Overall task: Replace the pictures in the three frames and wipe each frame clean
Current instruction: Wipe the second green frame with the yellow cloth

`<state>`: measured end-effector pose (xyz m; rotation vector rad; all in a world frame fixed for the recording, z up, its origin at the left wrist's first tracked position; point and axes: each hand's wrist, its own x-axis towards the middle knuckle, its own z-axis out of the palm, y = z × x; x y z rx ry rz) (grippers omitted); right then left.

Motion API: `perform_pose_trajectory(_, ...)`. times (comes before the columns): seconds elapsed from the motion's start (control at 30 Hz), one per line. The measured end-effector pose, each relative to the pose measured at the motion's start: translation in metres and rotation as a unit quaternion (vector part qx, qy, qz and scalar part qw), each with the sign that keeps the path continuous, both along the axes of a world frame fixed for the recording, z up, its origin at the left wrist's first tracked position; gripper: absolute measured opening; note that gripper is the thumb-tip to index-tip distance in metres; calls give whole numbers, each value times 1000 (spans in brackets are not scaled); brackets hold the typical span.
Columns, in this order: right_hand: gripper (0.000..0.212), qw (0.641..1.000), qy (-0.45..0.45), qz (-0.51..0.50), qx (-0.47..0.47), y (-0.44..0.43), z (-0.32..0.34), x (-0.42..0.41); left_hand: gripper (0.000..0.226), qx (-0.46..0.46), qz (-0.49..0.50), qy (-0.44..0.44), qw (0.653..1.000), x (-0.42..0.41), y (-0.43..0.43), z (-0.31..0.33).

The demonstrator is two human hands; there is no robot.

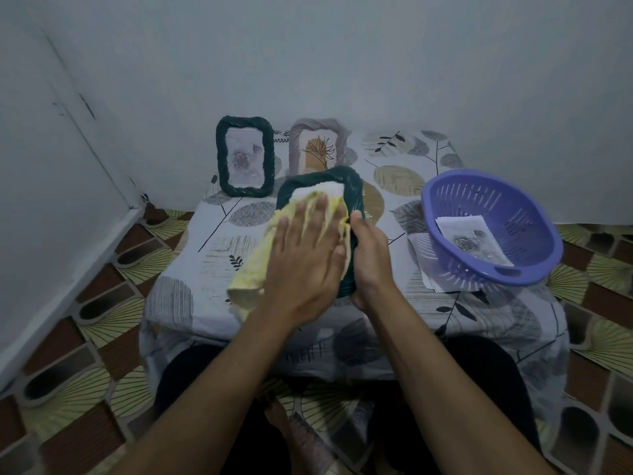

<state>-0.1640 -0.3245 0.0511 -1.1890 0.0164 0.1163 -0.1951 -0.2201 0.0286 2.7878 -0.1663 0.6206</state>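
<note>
A dark green, braided, rectangular picture frame [322, 174] is held tilted over the middle of the low table draped in a leaf-patterned cloth [191, 255]. Its long axis runs away from the person, top edge farthest. The frame's right side is gripped by the right hand [371, 255], thumb laid on the front rim and fingers curled behind. The left hand [305, 255] is laid flat with fingers spread, pressing a yellow-and-white wiping cloth [253, 269] against the frame's face. The cloth hangs off the left edge, so the uncovered rim lies mostly above and to the right of the pressing palm. The next strokes are judged to run along that long axis, and the left hand is the nearer one for them.

Three frames are counted. One is held and two stand upright against the wall behind it: a second dark green braided frame [221, 156] holding a rose picture, and beside it a mauve braided frame [294, 145] holding a leaf drawing. One wiping cloth is seen. One purple slotted plastic basket [531, 214] sits to the right with one rose print [472, 241] inside. Loose pale sheets [431, 272] are tucked under it (their number cannot be told).
</note>
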Motion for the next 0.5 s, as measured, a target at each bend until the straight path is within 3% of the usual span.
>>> perform_pose_trajectory(0.1, 32, 1000, 5, 11, 4, -2, -6, -4, 58, 20, 9, 12, 1000, 6, 13, -4)
perform_pose_trajectory(0.27, 33, 1000, 11, 27, 6, 7, -13, -14, 56, -130, 108, 14, 985, 37, 40, 18)
perform_pose_trajectory(0.5, 34, 998, 1, -60, 12, -14, 2, 6, 60, -72, -12, 21, 997, 9, 4, -12)
